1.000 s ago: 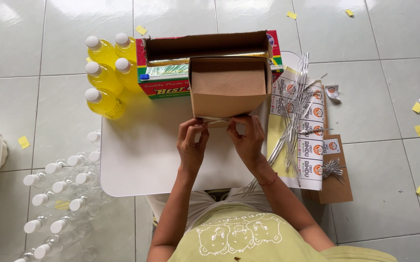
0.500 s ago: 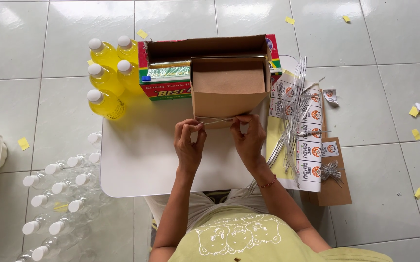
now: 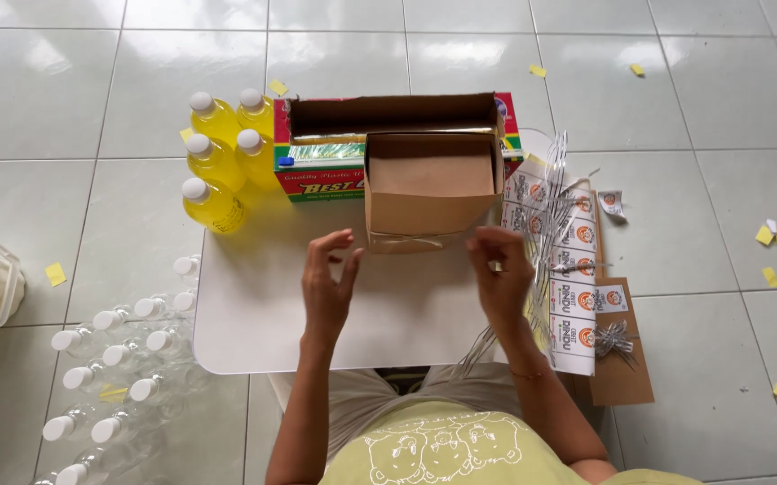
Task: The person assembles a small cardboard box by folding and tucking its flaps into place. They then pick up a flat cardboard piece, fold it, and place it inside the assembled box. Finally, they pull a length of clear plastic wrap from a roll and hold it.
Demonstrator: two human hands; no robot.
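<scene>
Nearest me, my yellow shirt (image 3: 442,454) at the near edge of the white table (image 3: 254,332); both forearms reach out over it.

My left hand (image 3: 327,286) hangs over the middle of the table, palm turned inward, fingers spread apart and holding nothing; my right hand (image 3: 501,269) is level with it toward the right edge, fingers loosely curled and parted, also clamped on nothing that I can see; both hands are apart from the box, just short of it.

Between and beyond the hands, the brown cardboard box (image 3: 429,189) stands upright at the far edge of the table, top open; a thin silver ribbon (image 3: 406,240) runs across the foot of its near face, tied in a small bow.

Along the right edge: a strip of printed labels (image 3: 575,296), loose silver ribbon strands (image 3: 546,211) lying over them, a brown card (image 3: 624,382) with a silver bow (image 3: 613,339) at the near right corner.

Behind the brown box, a long red and green carton (image 3: 326,175), open at the top.

At the far left corner, 5 yellow bottles (image 3: 218,162) with white caps, standing on the floor; left of the near edge, empty clear bottles (image 3: 110,359) lying on the tiles (image 3: 694,117); yellow paper scraps (image 3: 770,233) scattered on the floor.
</scene>
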